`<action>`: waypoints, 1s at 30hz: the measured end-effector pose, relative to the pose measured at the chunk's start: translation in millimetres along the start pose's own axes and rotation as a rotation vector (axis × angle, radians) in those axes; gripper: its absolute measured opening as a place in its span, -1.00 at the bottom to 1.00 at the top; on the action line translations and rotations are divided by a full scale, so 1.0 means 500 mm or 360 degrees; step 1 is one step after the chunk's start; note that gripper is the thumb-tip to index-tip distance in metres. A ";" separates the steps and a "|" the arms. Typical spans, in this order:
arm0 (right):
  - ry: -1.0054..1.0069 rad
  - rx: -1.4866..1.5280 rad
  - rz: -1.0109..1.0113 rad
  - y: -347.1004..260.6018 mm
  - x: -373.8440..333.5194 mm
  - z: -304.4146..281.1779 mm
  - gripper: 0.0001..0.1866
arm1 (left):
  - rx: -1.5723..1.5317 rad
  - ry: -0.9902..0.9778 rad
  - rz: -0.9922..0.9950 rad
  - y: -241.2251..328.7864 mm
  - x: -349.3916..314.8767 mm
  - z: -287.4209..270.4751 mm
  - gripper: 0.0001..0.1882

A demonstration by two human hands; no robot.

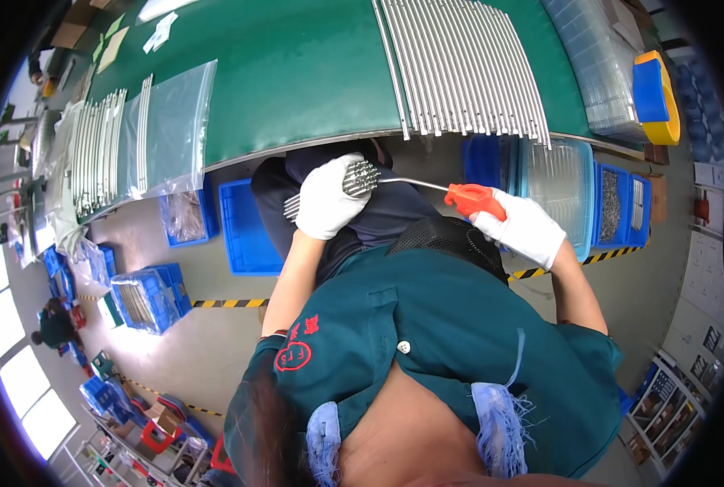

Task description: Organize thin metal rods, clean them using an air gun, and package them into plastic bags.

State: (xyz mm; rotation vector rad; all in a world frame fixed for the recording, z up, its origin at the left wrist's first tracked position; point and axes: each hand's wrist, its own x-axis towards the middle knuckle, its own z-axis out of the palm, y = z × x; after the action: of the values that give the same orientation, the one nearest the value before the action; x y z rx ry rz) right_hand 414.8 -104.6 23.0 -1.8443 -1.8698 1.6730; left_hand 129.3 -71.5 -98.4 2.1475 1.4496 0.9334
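In the middle, above my lap, my left hand [331, 195] wears a white glove and is closed round a bundle of thin metal tubes [361, 178]. The tube ends face right and more of the bundle shows left of the palm. My right hand [526, 230], also gloved in white, grips an orange air blow gun [474, 199]. Its long, thin, bent metal nozzle [414, 181] reaches left to the tube ends; I cannot tell if it touches them. On the green table [297, 69] ahead lies a row of metal tubes [467, 69].
More metal tubes [100, 150] lie on a clear plastic bag [179, 122] at the table's left. Blue bins [244, 227] stand below the table edge. Clear plastic trays [597, 73] and a yellow-and-blue tape roll [659, 97] sit at the right. Another person [56, 325] is far left.
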 end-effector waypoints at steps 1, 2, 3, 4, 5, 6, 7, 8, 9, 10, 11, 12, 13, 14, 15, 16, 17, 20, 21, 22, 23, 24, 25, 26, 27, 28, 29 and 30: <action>-0.0001 0.0040 0.0012 0.002 -0.002 0.000 -0.46 | 0.0000 -0.0001 0.0002 0.001 0.001 -0.001 -0.65; -0.0003 0.0080 0.0025 0.003 -0.002 -0.001 -0.46 | -0.0018 -0.0034 -0.0035 0.002 0.003 -0.002 -0.65; -0.0001 0.0081 0.0024 0.003 -0.002 -0.001 -0.46 | -0.0035 -0.0067 -0.0072 0.003 0.005 -0.003 -0.66; 0.0005 0.0063 0.0017 0.001 0.000 -0.001 -0.45 | -0.0034 -0.0068 -0.0071 0.003 0.004 -0.003 -0.66; 0.0010 0.0045 0.0009 -0.001 0.002 -0.001 -0.45 | -0.0035 -0.0032 -0.0044 0.003 0.003 -0.002 -0.67; 0.0016 0.0027 0.0001 -0.002 0.004 -0.002 -0.44 | -0.0036 0.0004 -0.0018 0.002 0.002 -0.002 -0.68; 0.0077 -0.0051 0.0079 0.009 0.010 -0.003 -0.43 | -0.0037 0.0004 -0.0016 0.002 0.003 -0.003 -0.68; 0.0079 -0.0051 0.0079 0.011 0.009 -0.005 -0.43 | -0.0043 -0.0073 -0.0052 0.002 0.004 -0.006 -0.65; 0.0023 0.0080 0.0099 0.011 0.007 -0.006 -0.43 | -0.0048 -0.0149 -0.0088 0.002 0.006 -0.010 -0.62; -0.0036 0.0213 0.0120 0.012 0.005 -0.006 -0.43 | -0.0049 -0.0151 -0.0088 0.001 0.008 -0.015 -0.62; -0.0036 0.0215 0.0122 0.011 0.006 -0.008 -0.43 | -0.0124 -0.0277 -0.0123 -0.002 0.012 -0.020 -0.63; 0.0020 0.0132 0.0160 0.011 0.010 -0.011 -0.43 | -0.0200 -0.0403 -0.0158 -0.004 0.015 -0.026 -0.63; 0.0076 0.0048 0.0195 0.010 0.013 -0.014 -0.43 | -0.0184 -0.0438 -0.0180 -0.007 0.018 -0.031 -0.63; 0.0072 0.0093 0.0147 0.021 0.016 -0.010 -0.42 | -0.0182 -0.0437 -0.0179 -0.010 0.021 -0.035 -0.63; 0.0072 0.0093 0.0145 0.017 0.014 -0.011 -0.42 | -0.0221 -0.0490 -0.0107 -0.014 0.025 -0.039 -0.62; 0.0004 0.0143 0.0171 0.007 0.010 -0.011 -0.42 | -0.0260 -0.0548 -0.0034 -0.017 0.027 -0.042 -0.60; -0.0065 0.0193 0.0196 0.001 0.007 -0.010 -0.41 | -0.0368 -0.0584 -0.0143 -0.023 0.025 -0.041 -0.60; 0.0013 0.0183 0.0088 0.019 0.017 -0.005 -0.41 | -0.0427 -0.0661 -0.0182 -0.027 0.025 -0.050 -0.59; 0.0019 0.0183 0.0081 0.016 0.018 -0.006 -0.40 | -0.0427 -0.0661 -0.0181 -0.027 0.028 -0.048 -0.59; 0.0018 0.0185 0.0081 0.013 0.018 -0.007 -0.40 | -0.0397 -0.0676 -0.0206 -0.027 0.030 -0.048 -0.58; -0.0001 0.0171 0.0097 0.007 0.018 -0.008 -0.40 | -0.0367 -0.0691 -0.0231 -0.027 0.030 -0.048 -0.57; -0.0021 0.0156 0.0115 0.003 0.017 -0.009 -0.40 | -0.0366 -0.0692 -0.0233 -0.026 0.029 -0.050 -0.57; -0.0022 0.0156 0.0114 -0.001 0.018 -0.011 -0.40 | -0.0401 -0.0680 -0.0198 -0.024 0.028 -0.052 -0.56; -0.0051 0.0161 0.0144 -0.005 0.018 -0.012 -0.40 | -0.0436 -0.0668 -0.0164 -0.023 0.028 -0.053 -0.56; -0.0081 0.0167 0.0174 -0.011 0.018 -0.013 -0.41 | -0.0435 -0.0667 -0.0165 -0.026 0.030 -0.053 -0.56; -0.0159 0.0173 0.0227 -0.023 0.013 -0.016 -0.41 | -0.0538 -0.0703 -0.0261 -0.029 0.031 -0.053 -0.56; -0.0160 0.0174 0.0227 -0.018 0.017 -0.014 -0.41 | -0.0640 -0.0739 -0.0358 -0.031 0.031 -0.054 -0.57; -0.0072 0.0101 0.0167 -0.009 0.023 -0.011 -0.41 | -0.0639 -0.0740 -0.0359 -0.029 0.029 -0.054 -0.57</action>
State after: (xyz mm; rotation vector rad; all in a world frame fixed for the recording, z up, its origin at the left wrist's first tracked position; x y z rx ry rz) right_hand 411.9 -91.3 21.0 -1.9275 -1.7423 1.7985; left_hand 104.2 -53.8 -84.2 1.7146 1.1285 0.5367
